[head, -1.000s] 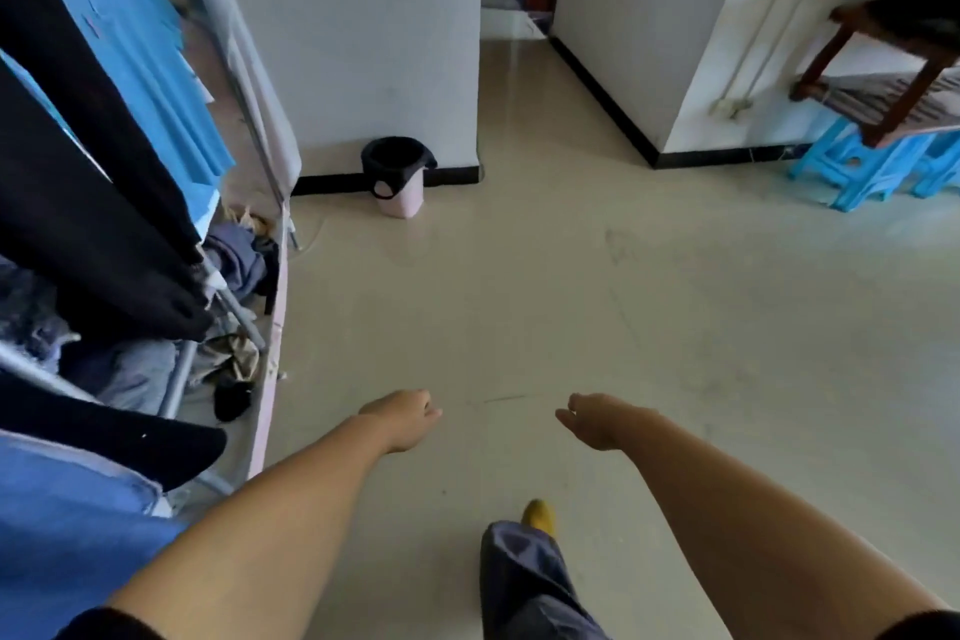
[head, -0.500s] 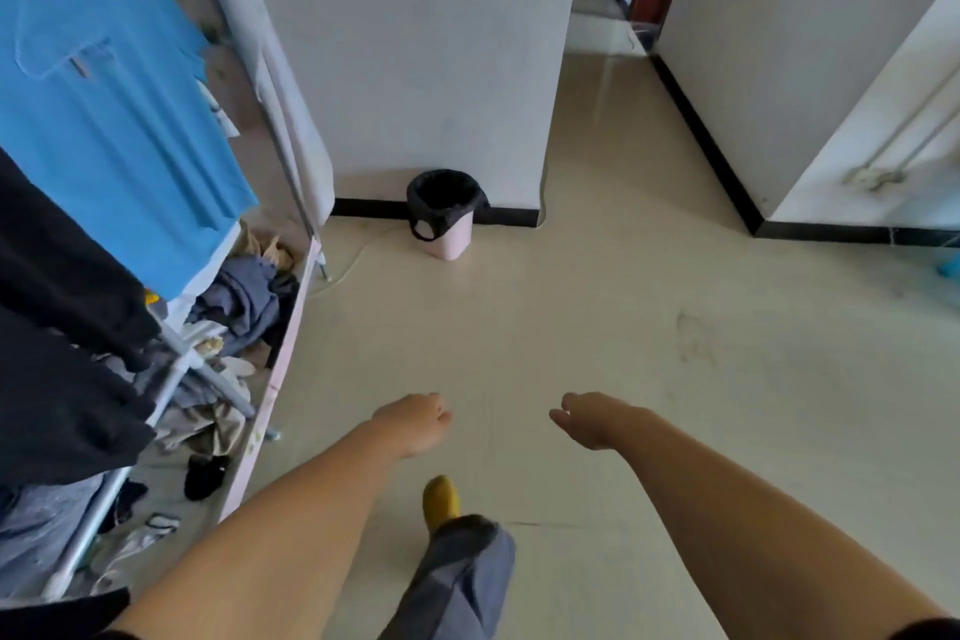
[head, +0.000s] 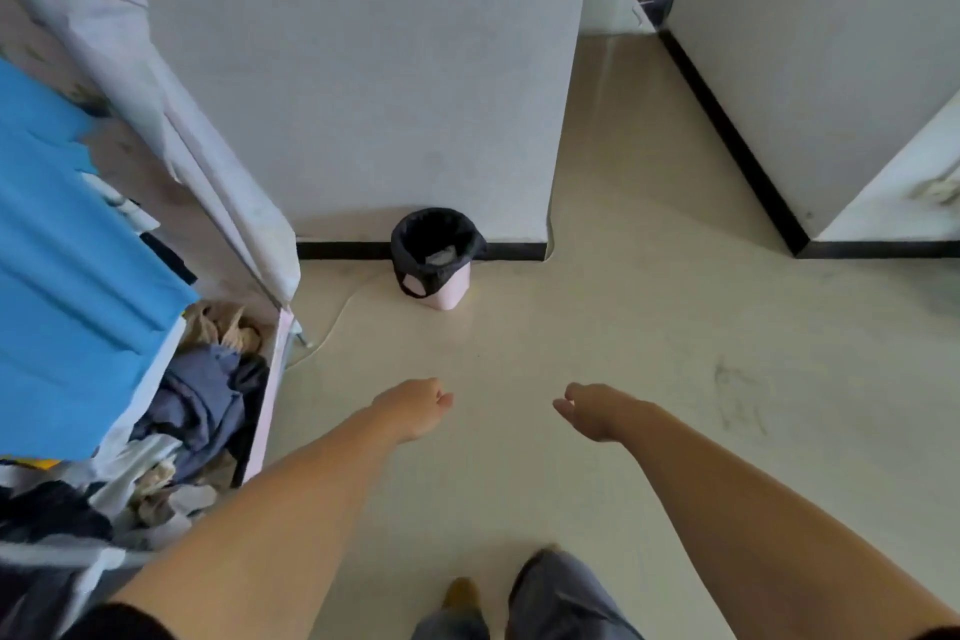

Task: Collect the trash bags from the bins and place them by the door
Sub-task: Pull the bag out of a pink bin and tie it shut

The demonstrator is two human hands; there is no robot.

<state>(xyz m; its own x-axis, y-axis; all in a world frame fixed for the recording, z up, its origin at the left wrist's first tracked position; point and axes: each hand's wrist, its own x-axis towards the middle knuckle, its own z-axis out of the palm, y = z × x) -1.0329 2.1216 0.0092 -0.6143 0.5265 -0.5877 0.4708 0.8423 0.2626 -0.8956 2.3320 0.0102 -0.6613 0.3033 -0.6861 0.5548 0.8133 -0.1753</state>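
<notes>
Cut off by the left edge: blue shirt (head: 72, 276) and clothes rack (head: 270, 379). Hidden inside the black trash bag (head: 434, 237): most contents, only a greyish scrap showing. Blurred at the bottom edge: yellow shoe (head: 460, 595) and trouser leg (head: 566, 598).

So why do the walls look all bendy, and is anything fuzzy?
Head view: the wide lens bows the black baseboard and leans the walls outward. The foot at the bottom edge is smeared with motion blur, as is the clothes pile. The pink bin with its black bag looks fairly sharp. Soft light gleams on the floor near the doorway.
</notes>
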